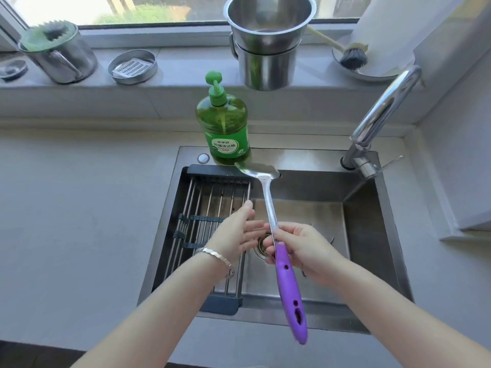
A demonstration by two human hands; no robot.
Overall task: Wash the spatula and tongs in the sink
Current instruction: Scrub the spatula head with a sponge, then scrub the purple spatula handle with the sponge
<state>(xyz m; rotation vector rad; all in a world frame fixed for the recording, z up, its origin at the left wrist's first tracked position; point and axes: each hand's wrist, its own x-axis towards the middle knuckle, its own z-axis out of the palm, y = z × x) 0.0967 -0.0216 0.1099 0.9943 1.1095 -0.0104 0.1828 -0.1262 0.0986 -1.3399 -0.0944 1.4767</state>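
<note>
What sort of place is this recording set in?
Most likely a home kitchen: a steel sink with a faucet, a dish soap bottle behind it, and steel pots on the windowsill.

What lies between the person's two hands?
Head view: the shaft of the purple-handled steel spatula passes between the open left hand and the right hand, whose fingers hold it; the round sink drain shows beneath.

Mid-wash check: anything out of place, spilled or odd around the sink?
Nothing spilled or damaged. Two oddities: no tongs in view, and no water visibly runs from the faucet while the right hand holds the spatula over the sink; left hand is open beside it.
</note>
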